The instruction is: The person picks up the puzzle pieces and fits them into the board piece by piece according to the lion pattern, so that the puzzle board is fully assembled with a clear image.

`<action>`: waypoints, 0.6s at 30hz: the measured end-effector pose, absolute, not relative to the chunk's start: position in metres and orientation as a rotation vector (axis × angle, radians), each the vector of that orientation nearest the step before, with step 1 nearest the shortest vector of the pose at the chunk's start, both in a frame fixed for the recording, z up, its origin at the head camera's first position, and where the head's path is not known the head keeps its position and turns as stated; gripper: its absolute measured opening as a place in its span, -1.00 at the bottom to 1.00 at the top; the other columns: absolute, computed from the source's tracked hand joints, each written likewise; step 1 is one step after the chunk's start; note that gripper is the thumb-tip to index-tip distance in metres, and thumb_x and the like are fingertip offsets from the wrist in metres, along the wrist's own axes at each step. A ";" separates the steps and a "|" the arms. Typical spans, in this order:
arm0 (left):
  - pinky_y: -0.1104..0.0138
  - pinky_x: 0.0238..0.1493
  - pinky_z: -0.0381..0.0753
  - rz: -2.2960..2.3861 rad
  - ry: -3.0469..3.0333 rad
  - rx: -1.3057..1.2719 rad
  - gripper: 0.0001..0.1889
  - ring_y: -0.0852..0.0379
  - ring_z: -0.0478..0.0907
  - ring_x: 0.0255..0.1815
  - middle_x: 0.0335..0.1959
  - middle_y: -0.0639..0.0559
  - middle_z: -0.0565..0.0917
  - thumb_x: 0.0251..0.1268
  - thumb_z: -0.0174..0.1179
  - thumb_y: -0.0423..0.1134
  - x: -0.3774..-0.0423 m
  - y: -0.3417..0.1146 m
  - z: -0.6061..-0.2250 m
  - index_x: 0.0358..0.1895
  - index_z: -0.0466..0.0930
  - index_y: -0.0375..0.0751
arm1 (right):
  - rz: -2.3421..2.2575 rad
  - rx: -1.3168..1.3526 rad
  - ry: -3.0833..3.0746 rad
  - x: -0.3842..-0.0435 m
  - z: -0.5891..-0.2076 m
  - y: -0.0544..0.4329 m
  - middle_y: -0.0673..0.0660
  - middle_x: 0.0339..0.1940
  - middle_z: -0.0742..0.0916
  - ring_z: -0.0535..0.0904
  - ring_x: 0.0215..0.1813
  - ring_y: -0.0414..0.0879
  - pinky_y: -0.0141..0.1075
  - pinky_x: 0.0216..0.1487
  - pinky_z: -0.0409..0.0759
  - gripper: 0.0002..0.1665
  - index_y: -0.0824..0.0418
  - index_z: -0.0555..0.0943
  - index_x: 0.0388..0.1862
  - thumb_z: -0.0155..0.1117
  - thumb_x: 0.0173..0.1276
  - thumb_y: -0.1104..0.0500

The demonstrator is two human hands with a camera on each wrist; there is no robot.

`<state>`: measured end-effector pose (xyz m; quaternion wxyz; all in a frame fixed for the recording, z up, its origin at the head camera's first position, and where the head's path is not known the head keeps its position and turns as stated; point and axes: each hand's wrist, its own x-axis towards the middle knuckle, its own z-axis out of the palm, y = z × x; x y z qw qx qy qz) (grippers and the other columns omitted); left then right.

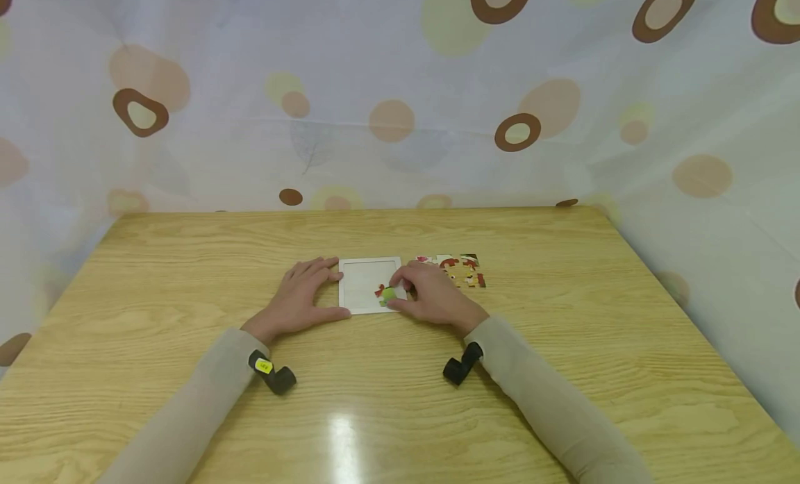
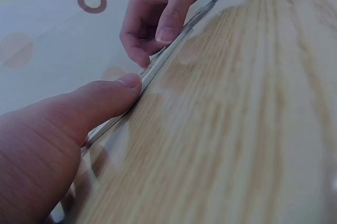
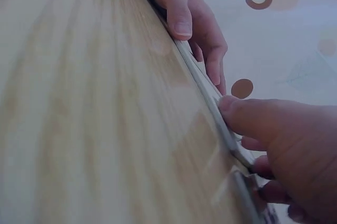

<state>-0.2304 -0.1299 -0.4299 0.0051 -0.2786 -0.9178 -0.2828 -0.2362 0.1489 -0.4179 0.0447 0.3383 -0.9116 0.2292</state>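
Note:
A white square puzzle tray (image 1: 365,279) lies flat on the wooden table (image 1: 400,401). My left hand (image 1: 315,282) rests flat at the tray's left side, fingers straight along its edge; in the left wrist view its thumb (image 2: 113,95) presses the near edge of the tray (image 2: 163,61). My right hand (image 1: 405,287) pinches a green and red puzzle piece (image 1: 385,294) at the tray's near right corner. In the right wrist view its thumb (image 3: 247,116) lies on the tray rim (image 3: 210,103). The piece is mostly hidden by the fingers.
Several loose puzzle pieces (image 1: 461,269), red, white and tan, lie in a group just right of the tray, behind my right hand. A spotted curtain (image 1: 400,95) hangs round the table's back and sides. Bare wood lies all around.

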 end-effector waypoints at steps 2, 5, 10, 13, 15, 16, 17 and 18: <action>-0.15 0.48 -0.15 -0.886 -2.874 -0.873 -0.28 -0.19 0.03 0.51 0.48 -0.10 0.25 0.06 0.35 0.16 -0.231 -0.130 -0.429 0.24 0.47 -0.20 | 0.690 1.056 -2.815 -0.237 -0.415 0.148 -0.07 -0.51 0.50 0.32 -0.48 -0.25 -0.38 -0.33 0.38 -0.64 0.16 0.60 -0.13 0.39 0.23 -0.03; -0.14 0.49 -0.17 -0.885 -2.883 -0.865 -0.27 -0.17 0.02 0.52 0.48 -0.07 0.24 0.06 0.35 0.17 -0.230 -0.130 -0.429 0.25 0.47 -0.19 | 0.682 1.079 -2.867 -0.239 -0.411 0.146 -0.07 -0.53 0.51 0.32 -0.53 -0.26 -0.39 -0.38 0.37 -0.63 0.17 0.58 -0.09 0.36 0.26 -0.04; -0.12 0.49 -0.18 -0.874 -2.890 -0.859 -0.27 -0.15 0.03 0.52 0.48 -0.05 0.24 0.06 0.35 0.18 -0.230 -0.130 -0.429 0.25 0.47 -0.18 | 0.717 1.038 -2.992 -0.241 -0.406 0.143 -0.06 -0.54 0.52 0.34 -0.54 -0.26 -0.40 -0.40 0.37 -0.66 0.16 0.56 -0.12 0.34 0.29 -0.03; -0.12 0.49 -0.16 -0.873 -2.888 -0.859 -0.27 -0.15 0.03 0.52 0.48 -0.05 0.25 0.06 0.35 0.18 -0.230 -0.129 -0.429 0.24 0.47 -0.17 | 0.769 0.974 -3.064 -0.241 -0.404 0.142 -0.03 -0.53 0.53 0.35 -0.53 -0.24 -0.40 -0.40 0.39 -0.66 0.19 0.55 -0.14 0.35 0.29 -0.02; -0.12 0.49 -0.16 -0.875 -2.887 -0.860 -0.27 -0.15 0.04 0.52 0.48 -0.05 0.25 0.06 0.35 0.18 -0.230 -0.129 -0.429 0.24 0.47 -0.17 | 0.815 0.932 -3.095 -0.241 -0.403 0.141 -0.02 -0.50 0.54 0.36 -0.51 -0.22 -0.39 -0.37 0.41 -0.65 0.21 0.55 -0.14 0.36 0.28 0.00; -0.12 0.49 -0.16 -0.877 -2.886 -0.861 -0.27 -0.15 0.04 0.52 0.48 -0.05 0.25 0.05 0.35 0.18 -0.230 -0.129 -0.429 0.24 0.47 -0.18 | 0.830 0.916 -3.103 -0.241 -0.403 0.141 -0.01 -0.48 0.55 0.37 -0.50 -0.22 -0.39 -0.36 0.43 -0.64 0.22 0.55 -0.14 0.37 0.27 0.00; -0.11 0.50 -0.17 -0.880 -2.888 -0.858 -0.27 -0.15 0.03 0.52 0.48 -0.04 0.25 0.05 0.35 0.18 -0.230 -0.129 -0.428 0.24 0.47 -0.17 | 0.847 0.899 -3.112 -0.240 -0.403 0.141 -0.01 -0.47 0.56 0.37 -0.49 -0.22 -0.39 -0.35 0.43 -0.64 0.22 0.54 -0.14 0.38 0.27 0.00; -0.12 0.49 -0.17 -0.879 -2.886 -0.859 -0.27 -0.15 0.03 0.52 0.48 -0.05 0.25 0.05 0.35 0.18 -0.230 -0.129 -0.429 0.24 0.47 -0.17 | 0.865 0.889 -3.115 -0.240 -0.402 0.141 0.00 -0.45 0.56 0.37 -0.48 -0.21 -0.39 -0.33 0.44 -0.64 0.21 0.54 -0.14 0.38 0.26 0.00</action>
